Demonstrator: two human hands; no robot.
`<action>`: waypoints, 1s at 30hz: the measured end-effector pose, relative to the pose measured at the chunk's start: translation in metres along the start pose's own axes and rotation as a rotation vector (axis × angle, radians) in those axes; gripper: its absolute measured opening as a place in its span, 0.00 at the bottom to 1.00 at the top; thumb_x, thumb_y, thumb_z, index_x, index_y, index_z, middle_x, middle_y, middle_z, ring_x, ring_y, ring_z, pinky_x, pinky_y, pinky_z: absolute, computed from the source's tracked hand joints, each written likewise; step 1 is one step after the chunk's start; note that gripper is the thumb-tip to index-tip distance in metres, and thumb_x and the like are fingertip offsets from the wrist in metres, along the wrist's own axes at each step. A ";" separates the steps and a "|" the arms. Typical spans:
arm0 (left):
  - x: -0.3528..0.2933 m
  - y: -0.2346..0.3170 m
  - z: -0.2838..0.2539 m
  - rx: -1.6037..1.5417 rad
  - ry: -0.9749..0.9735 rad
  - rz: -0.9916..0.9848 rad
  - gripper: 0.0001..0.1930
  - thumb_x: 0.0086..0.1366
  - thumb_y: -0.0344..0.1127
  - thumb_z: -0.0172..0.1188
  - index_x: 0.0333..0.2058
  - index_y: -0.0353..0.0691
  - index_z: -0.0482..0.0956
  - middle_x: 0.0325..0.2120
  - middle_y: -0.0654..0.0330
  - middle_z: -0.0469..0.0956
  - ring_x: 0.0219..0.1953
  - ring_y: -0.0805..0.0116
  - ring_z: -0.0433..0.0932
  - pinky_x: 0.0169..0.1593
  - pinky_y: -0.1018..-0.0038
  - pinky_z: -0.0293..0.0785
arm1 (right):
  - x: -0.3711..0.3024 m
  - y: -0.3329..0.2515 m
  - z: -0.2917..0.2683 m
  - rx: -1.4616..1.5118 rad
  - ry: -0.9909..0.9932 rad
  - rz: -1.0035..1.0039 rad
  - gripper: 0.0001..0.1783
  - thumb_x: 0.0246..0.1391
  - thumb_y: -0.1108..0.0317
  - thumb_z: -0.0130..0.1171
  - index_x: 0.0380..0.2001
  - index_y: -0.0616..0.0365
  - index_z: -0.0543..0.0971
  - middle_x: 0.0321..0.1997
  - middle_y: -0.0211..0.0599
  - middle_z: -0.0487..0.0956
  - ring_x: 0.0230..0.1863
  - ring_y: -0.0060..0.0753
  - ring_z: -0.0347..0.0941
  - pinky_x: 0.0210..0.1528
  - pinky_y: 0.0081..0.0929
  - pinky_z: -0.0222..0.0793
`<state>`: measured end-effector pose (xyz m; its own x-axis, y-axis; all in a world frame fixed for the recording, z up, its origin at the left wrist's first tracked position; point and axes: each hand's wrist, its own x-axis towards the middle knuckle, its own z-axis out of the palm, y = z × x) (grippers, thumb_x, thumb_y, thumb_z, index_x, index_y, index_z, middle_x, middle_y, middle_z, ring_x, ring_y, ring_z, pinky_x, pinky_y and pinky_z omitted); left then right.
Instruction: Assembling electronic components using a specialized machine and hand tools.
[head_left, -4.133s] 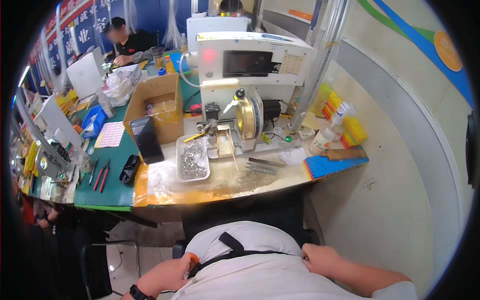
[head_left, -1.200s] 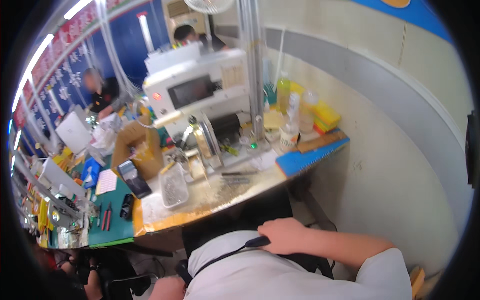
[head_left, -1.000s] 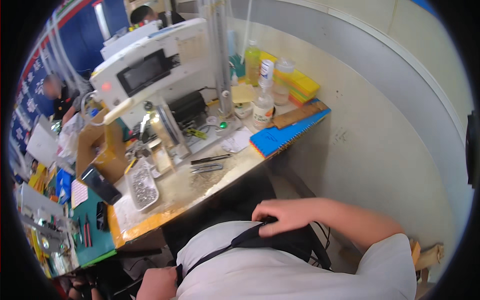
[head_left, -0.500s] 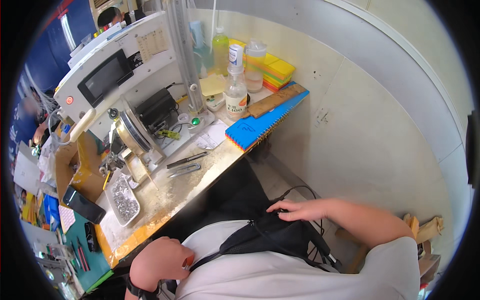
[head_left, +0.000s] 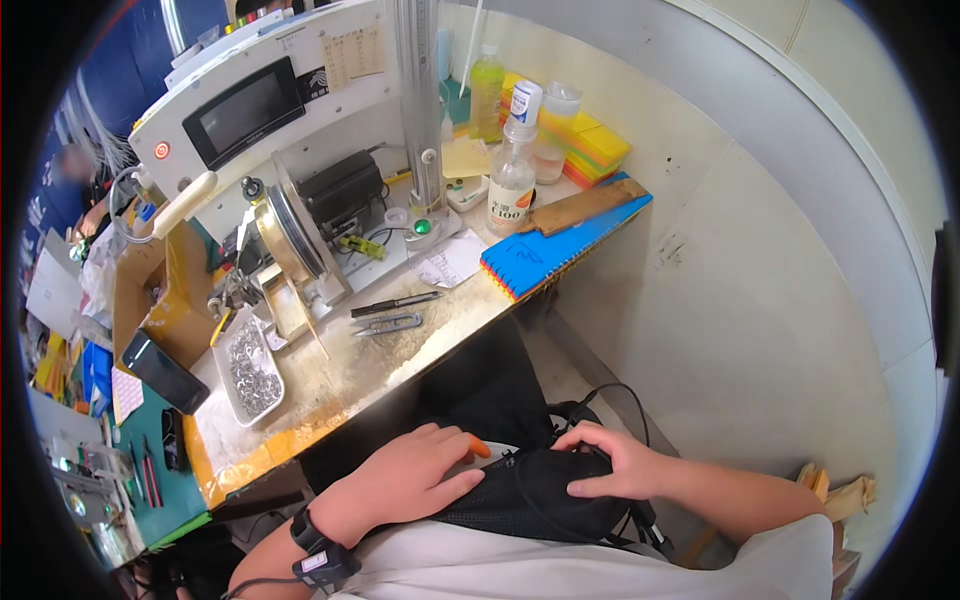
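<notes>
The black bag (head_left: 545, 492) lies across the person's waist against the white shirt (head_left: 590, 562), off the front edge of the bench (head_left: 345, 385). The left hand (head_left: 418, 474), with an orange cover on one fingertip, is over the bag's left part; its grip is loosely open, thumb well apart from the bent fingers, with nothing visible between them. The right hand (head_left: 622, 466) is at the bag's right end. Its grip is half open, thumb on the front and fingers curled at the top; whether they pinch anything cannot be told. A black cable (head_left: 628, 398) loops beside it.

Near the bench's front edge, toward its left corner, a white tray (head_left: 272, 412) holds small metal pieces. Tweezers (head_left: 394, 304) and snips (head_left: 388, 324) lie farther right along that edge, and a blue notebook (head_left: 530, 262) sits at the right end.
</notes>
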<state>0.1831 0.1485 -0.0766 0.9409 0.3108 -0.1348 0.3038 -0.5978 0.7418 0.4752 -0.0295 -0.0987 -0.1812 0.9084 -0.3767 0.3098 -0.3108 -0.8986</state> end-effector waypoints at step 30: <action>0.066 0.022 0.016 -0.073 -0.091 0.018 0.13 0.65 0.33 0.69 0.45 0.36 0.78 0.33 0.52 0.79 0.34 0.54 0.84 0.39 0.62 0.79 | 0.002 0.063 -0.013 0.483 -0.071 -0.097 0.40 0.53 0.67 0.79 0.64 0.53 0.68 0.61 0.36 0.71 0.63 0.26 0.69 0.66 0.30 0.65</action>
<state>0.2544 0.1440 -0.0798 0.9567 0.2301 -0.1782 0.2786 -0.5464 0.7898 0.5066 -0.0439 -0.1525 -0.2558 0.9237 -0.2853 -0.1767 -0.3348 -0.9256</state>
